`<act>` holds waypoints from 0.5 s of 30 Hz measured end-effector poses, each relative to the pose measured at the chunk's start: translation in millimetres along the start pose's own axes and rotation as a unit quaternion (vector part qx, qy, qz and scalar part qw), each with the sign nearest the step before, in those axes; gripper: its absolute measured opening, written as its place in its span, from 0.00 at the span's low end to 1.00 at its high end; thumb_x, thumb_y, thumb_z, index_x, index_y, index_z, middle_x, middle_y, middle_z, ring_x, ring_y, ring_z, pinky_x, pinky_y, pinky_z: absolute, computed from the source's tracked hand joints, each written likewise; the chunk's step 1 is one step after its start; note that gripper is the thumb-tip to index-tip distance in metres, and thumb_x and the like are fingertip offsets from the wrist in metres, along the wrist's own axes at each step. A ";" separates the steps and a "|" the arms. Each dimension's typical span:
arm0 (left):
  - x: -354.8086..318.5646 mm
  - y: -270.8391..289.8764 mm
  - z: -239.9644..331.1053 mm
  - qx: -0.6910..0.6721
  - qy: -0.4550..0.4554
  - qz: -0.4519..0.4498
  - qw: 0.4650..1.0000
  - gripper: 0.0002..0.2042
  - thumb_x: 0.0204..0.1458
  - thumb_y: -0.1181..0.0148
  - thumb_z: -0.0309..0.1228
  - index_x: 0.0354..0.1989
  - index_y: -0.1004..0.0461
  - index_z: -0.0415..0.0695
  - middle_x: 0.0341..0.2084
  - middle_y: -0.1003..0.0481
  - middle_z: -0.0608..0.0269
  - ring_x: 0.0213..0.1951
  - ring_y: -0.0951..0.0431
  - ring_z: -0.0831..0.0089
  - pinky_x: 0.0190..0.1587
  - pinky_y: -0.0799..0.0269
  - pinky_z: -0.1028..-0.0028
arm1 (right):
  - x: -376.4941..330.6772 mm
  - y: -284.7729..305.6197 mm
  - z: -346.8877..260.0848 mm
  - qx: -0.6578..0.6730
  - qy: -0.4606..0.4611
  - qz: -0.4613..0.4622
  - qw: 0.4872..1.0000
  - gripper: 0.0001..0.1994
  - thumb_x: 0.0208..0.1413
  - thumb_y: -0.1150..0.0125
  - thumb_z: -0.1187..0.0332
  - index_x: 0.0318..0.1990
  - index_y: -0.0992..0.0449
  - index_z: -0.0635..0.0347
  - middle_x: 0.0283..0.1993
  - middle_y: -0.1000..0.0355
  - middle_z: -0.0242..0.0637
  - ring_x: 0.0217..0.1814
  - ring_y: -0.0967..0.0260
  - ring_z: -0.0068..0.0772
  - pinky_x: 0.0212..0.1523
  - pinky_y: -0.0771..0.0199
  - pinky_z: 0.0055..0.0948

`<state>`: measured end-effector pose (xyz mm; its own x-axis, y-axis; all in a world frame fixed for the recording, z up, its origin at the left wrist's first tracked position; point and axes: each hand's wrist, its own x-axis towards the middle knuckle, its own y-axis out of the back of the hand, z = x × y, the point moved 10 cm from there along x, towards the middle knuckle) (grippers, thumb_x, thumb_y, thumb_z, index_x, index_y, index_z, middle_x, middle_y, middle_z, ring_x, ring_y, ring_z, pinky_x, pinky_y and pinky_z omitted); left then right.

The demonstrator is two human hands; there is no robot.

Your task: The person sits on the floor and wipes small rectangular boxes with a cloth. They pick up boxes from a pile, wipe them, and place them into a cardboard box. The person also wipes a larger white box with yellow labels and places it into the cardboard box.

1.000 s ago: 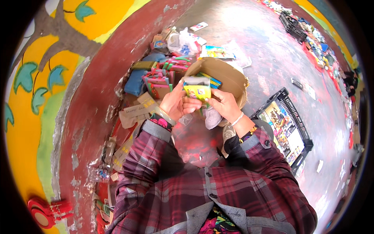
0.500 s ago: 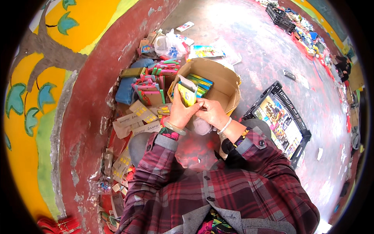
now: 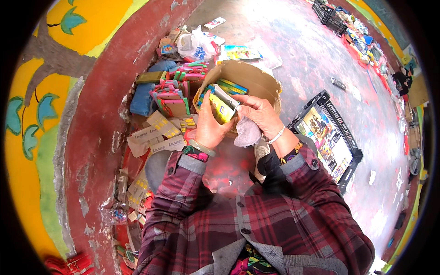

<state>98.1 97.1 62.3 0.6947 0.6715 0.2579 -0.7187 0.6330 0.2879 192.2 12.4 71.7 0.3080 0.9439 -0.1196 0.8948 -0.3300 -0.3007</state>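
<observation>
My left hand (image 3: 208,130) is wrapped round a small yellow box (image 3: 220,109) with a pale, open-looking upper edge. Against the box's right side, the fingertips of my right hand (image 3: 265,119) are bent. A greyish-pink cloth (image 3: 248,133) hangs from beneath that hand, pinched by its fingers. Both hands are over the near side of an open cardboard carton (image 3: 263,78). Inside the carton lie several flat blue, green and yellow packs (image 3: 231,86). The fingers hide part of the small box's lower right corner.
Left of the carton stand stacked pink and green packs (image 3: 172,103), with flattened printed cartons (image 3: 160,133) nearer me. A white plastic bag (image 3: 197,45) lies behind them. On the right is a black plastic crate (image 3: 327,137). The red wall (image 3: 96,123) runs along the left.
My right hand has moved up and right, from the small box's lower corner to its right side. The cloth has come along and shows more fully. The small box tilts further over.
</observation>
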 end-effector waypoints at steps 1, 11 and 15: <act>0.0 -1.7 0.3 0.001 0.000 -0.004 1.000 0.46 0.36 0.32 0.21 0.63 0.57 0.38 0.55 0.42 0.52 0.57 0.39 0.66 0.58 0.41 0.70 | 0.2 3.3 -1.9 -0.058 0.019 0.002 0.998 0.21 0.51 0.38 0.64 0.52 0.29 0.61 0.32 0.29 0.27 0.32 0.34 0.15 0.35 0.32 0.18; -3.5 -6.7 10.5 0.171 -0.003 -0.052 0.984 0.45 0.33 0.30 0.28 0.61 0.51 0.36 0.49 0.35 0.49 0.53 0.34 0.66 0.55 0.38 0.70 | -3.5 34.5 -18.8 -0.330 0.143 0.095 0.928 0.15 0.52 0.44 0.67 0.47 0.26 0.62 0.28 0.27 0.31 0.27 0.36 0.14 0.29 0.32 0.22; -4.9 -8.5 8.5 0.119 0.000 -0.075 0.990 0.44 0.32 0.31 0.27 0.61 0.51 0.37 0.49 0.35 0.52 0.51 0.33 0.67 0.55 0.38 0.71 | -3.4 37.0 -21.7 -0.249 0.126 0.094 0.956 0.14 0.54 0.48 0.69 0.46 0.27 0.65 0.33 0.27 0.35 0.30 0.36 0.16 0.32 0.33 0.23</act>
<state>101.1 85.1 66.4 0.7930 0.5768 0.1962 -0.5803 0.6168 0.5318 231.3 -2.7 81.5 0.4905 0.8627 0.1231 0.8395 -0.5056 0.1988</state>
